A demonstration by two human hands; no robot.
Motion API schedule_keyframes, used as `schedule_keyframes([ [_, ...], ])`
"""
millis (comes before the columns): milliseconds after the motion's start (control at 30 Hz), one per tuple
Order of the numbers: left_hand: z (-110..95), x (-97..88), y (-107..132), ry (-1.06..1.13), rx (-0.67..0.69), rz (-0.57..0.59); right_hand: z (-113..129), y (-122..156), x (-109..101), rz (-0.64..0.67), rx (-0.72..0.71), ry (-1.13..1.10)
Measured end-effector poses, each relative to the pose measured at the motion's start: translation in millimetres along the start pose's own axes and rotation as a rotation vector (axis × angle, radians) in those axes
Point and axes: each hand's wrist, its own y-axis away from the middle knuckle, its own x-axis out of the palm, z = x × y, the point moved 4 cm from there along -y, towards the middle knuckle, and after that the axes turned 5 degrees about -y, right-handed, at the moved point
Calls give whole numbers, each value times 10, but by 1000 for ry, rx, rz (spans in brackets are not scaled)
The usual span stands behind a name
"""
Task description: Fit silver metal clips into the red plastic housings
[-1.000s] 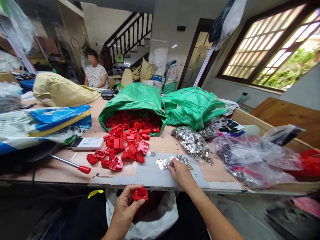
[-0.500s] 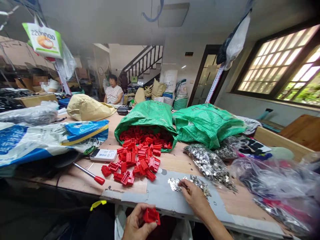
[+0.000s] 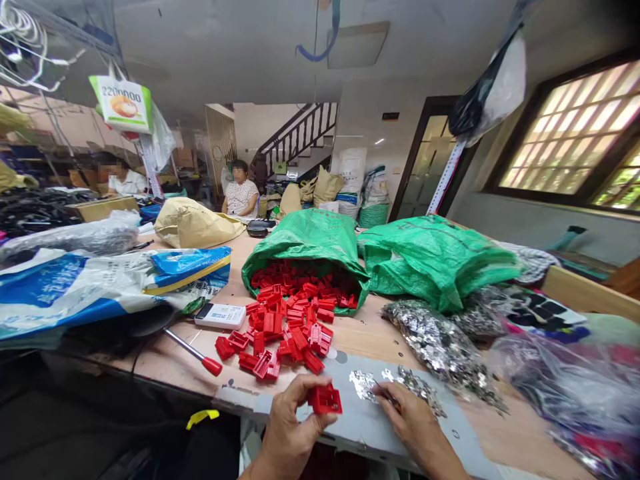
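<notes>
My left hand (image 3: 295, 423) pinches a small red plastic housing (image 3: 326, 399) between thumb and fingers, its hollow side tipped towards me, above the table's front edge. A small metal bit shows inside the hollow. To its right, my right hand (image 3: 413, 420) is closed around a thin pointed tool (image 3: 379, 385), mostly hidden by the fingers; it may be tweezers. The tool's tip is at a scatter of small flat silver metal pieces (image 3: 363, 385) on a grey sheet (image 3: 350, 427). More metal pieces (image 3: 417, 387) lie just beyond the right hand.
A green sack (image 3: 315, 233) spills red housings (image 3: 295, 327) onto the table. Another green sack (image 3: 435, 257) and a clear bag of metal pieces (image 3: 440, 337) lie right. A red-handled lever (image 3: 212, 365), a white box-shaped device (image 3: 220, 316) and a blue-white sack (image 3: 115, 280) are left. Two people sit behind.
My left hand has risen with the red housing, closer to my right hand. The right hand stays by the metal pieces with its tool. The whole view has shifted slightly.
</notes>
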Motion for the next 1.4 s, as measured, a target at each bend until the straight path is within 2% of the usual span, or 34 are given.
schedule_keyframes([
  [233,-64,-67,-83,161,-102,13,81,27,-26,-30,-29,-40],
  [367,35,-72,-19,340,-228,-29,311,59,31,-28,-37,-177],
  [500,136,-41,53,465,-348,-36,601,89,138,50,-21,-340],
  [600,147,-39,84,475,-366,-44,809,112,187,88,-34,-391],
  [800,151,-46,139,482,-380,-50,1103,141,224,91,-204,-373],
  [933,158,-25,153,501,-397,-43,1172,164,239,67,-271,-312],
  [1167,111,-12,147,590,-435,-51,1244,210,236,107,-438,-317],
  [1300,94,-3,161,627,-443,-27,1212,212,247,182,-423,-355],
  [1400,88,5,166,634,-441,-9,1154,209,255,211,-353,-400],
])
